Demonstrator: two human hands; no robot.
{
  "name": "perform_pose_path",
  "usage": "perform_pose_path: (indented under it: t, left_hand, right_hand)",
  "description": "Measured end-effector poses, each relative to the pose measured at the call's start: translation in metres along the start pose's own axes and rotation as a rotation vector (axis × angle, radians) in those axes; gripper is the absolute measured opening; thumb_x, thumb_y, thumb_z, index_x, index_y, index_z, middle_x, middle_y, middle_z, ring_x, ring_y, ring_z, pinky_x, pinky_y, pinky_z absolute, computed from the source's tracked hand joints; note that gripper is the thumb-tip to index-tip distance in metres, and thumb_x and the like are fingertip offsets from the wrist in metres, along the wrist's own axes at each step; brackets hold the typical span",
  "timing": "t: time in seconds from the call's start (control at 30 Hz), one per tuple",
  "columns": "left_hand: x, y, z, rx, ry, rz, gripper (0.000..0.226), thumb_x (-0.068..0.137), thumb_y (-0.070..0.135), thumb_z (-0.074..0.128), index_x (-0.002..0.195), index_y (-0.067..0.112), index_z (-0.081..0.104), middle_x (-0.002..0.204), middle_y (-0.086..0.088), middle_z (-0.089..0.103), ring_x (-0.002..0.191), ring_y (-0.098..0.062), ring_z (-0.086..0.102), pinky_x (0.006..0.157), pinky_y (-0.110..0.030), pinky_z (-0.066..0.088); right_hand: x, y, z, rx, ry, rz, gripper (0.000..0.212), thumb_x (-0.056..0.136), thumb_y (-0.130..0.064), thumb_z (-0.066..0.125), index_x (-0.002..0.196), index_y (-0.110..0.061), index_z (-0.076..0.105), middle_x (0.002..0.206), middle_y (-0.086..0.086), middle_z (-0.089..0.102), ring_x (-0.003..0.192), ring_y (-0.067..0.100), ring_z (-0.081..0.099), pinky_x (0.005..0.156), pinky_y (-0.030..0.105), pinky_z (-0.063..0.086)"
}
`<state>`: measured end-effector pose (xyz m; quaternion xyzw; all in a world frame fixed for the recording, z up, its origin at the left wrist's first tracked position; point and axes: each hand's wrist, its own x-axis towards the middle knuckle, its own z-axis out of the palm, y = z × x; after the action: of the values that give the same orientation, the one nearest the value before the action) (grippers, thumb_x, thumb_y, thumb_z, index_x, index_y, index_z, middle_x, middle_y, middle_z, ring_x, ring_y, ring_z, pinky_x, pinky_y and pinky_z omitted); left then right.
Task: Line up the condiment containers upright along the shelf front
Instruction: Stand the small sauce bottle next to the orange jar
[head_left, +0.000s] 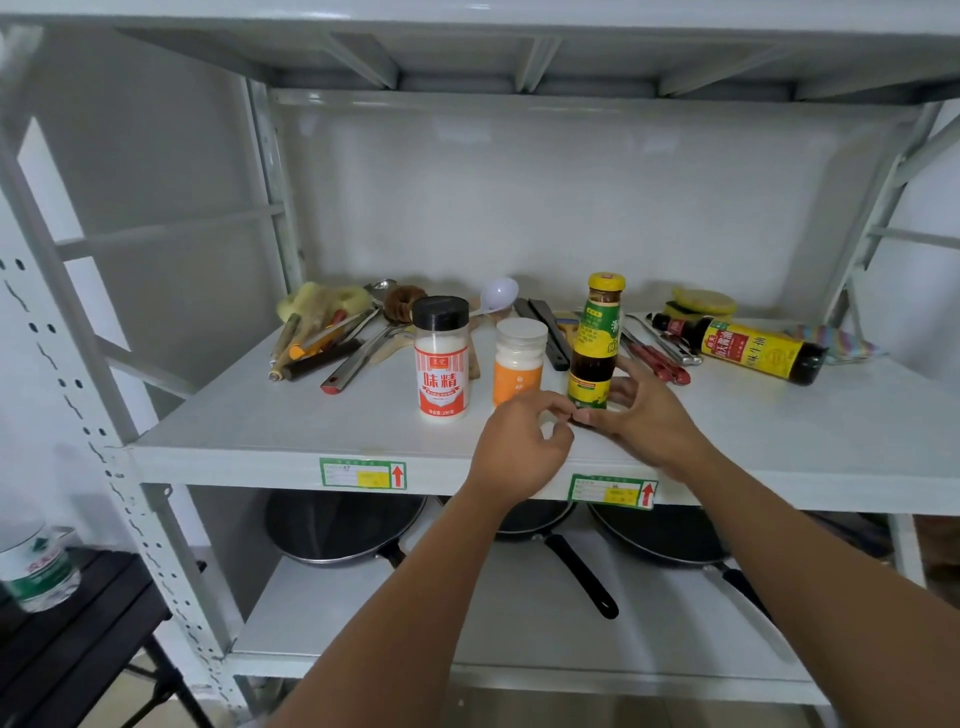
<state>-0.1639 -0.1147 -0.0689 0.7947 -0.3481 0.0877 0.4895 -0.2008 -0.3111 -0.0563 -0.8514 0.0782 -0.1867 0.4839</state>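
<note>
Gripping the upright oyster sauce bottle at its base near the shelf front, the right hand faces the loosely curled left hand, the orange-labelled jar just beyond that left hand.

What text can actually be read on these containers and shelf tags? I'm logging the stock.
"味精" and "250克": shaker with black cap.
Orange jar: characters too faint.
Upright bottle with yellow cap, held by right hand: blurred.
Lying dark bottle: blurred.
Shelf tags: red arrows only; print too small.
</note>
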Motion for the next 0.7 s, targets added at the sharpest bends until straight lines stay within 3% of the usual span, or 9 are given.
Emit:
perform_pose_path:
  t: [0.1, 0.2, 0.37, 0.5, 0.57, 0.7]
  left_hand:
    - [0.001, -0.002, 0.0, 0.029, 0.012, -0.014, 0.03, 0.095, 0.012, 0.063, 0.122, 0.021, 0.073, 0.132, 0.007, 0.068, 0.091, -0.004, 0.059, 0.082, -0.013, 0.043]
    - [0.0, -0.002, 0.003, 0.094, -0.034, -0.004, 0.038, 0.095, 0.016, 0.063, 0.131, 0.026, 0.067, 0.13, 0.005, 0.07, 0.082, -0.009, 0.057, 0.075, -0.019, 0.044]
    - [0.002, -0.001, 0.004, 0.188, -0.106, 0.01, 0.041, 0.094, 0.023, 0.063, 0.135, 0.03, 0.062, 0.129, 0.008, 0.069, 0.078, -0.009, 0.054, 0.08, -0.032, 0.054]
    - [0.003, -0.002, 0.003, 0.212, -0.142, -0.002, 0.024, 0.093, 0.023, 0.064, 0.114, 0.032, 0.069, 0.122, 0.009, 0.071, 0.071, -0.004, 0.055, 0.065, -0.024, 0.044]
    - [0.002, -0.001, 0.003, 0.212, -0.148, -0.011, 0.02, 0.092, 0.022, 0.064, 0.108, 0.032, 0.069, 0.119, 0.009, 0.072, 0.072, -0.003, 0.056, 0.063, -0.023, 0.043]
    - [0.001, 0.001, 0.004, 0.203, -0.115, -0.029, 0.037, 0.092, 0.024, 0.064, 0.127, 0.034, 0.057, 0.116, 0.007, 0.07, 0.078, -0.009, 0.062, 0.071, -0.033, 0.056]
  right_hand:
    - [0.0, 0.004, -0.005, 0.063, -0.014, 0.025, 0.102, 0.067, -0.034, 0.097, 0.153, -0.031, 0.043, 0.13, -0.005, 0.071, 0.123, 0.012, 0.066, 0.11, 0.041, 0.049]
    - [-0.001, 0.009, -0.008, 0.2, 0.014, 0.063, 0.109, 0.065, -0.033, 0.096, 0.158, -0.03, 0.039, 0.133, 0.001, 0.072, 0.12, 0.016, 0.07, 0.101, 0.046, 0.057]
    - [-0.003, 0.007, -0.005, 0.177, 0.033, 0.004, 0.069, 0.085, -0.014, 0.084, 0.146, -0.026, 0.055, 0.121, 0.0, 0.077, 0.108, 0.018, 0.074, 0.077, 0.031, 0.055]
    - [-0.007, 0.003, -0.001, 0.115, 0.064, -0.017, 0.05, 0.084, -0.016, 0.086, 0.131, -0.021, 0.069, 0.113, -0.007, 0.079, 0.105, 0.008, 0.075, 0.096, 0.036, 0.06]
    - [-0.009, 0.0, 0.0, 0.035, 0.083, -0.024, 0.05, 0.081, -0.027, 0.088, 0.128, -0.024, 0.071, 0.109, -0.01, 0.079, 0.1, 0.006, 0.074, 0.098, 0.036, 0.058]
    - [-0.009, -0.002, 0.001, -0.081, 0.11, -0.037, 0.065, 0.072, -0.047, 0.091, 0.13, -0.028, 0.068, 0.111, -0.013, 0.077, 0.102, 0.006, 0.072, 0.093, 0.034, 0.057]
